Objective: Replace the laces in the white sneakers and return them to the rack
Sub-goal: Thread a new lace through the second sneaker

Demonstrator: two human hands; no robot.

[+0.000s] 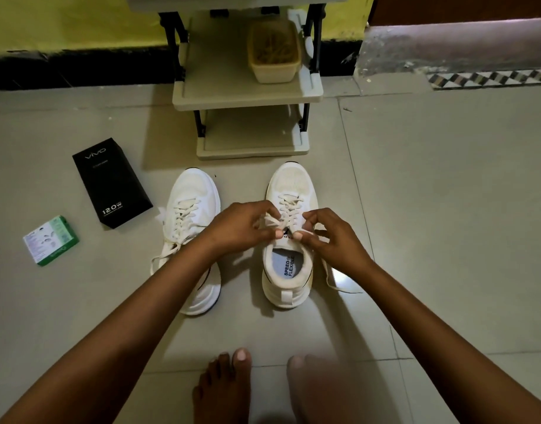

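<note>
The right sneaker [290, 237] stands on the tiled floor [431, 209], toe toward the rack [247, 90], and both hands work at the top of its lacing. The left hand [241, 228] comes from the left with its fingers curled and pinches a piece of the white lace [270, 222] between thumb and fingers. The right hand [327, 237] comes from the right, also with fingers bent, and pinches the lace near the tongue. One loose end of this lace [333, 281] lies on the floor to the right of the shoe.

There are two white sneakers. The left sneaker [191, 240] stands just beside the first one, apart from it, and the left forearm covers part of its heel side. Its lace hangs loose toward the left.

The rack shows two shelves fully; the top one is cut off by the picture's edge. On the middle shelf stands one beige container [275, 53]; its contents are blurred.

To the left on the floor lie two boxes: one black box [111, 182] with "vivo" and "120W" on it, and one small green and white box [50, 240] whose print is too small to read.

Two bare feet [223, 390] are at the bottom; the right one is blurred.
</note>
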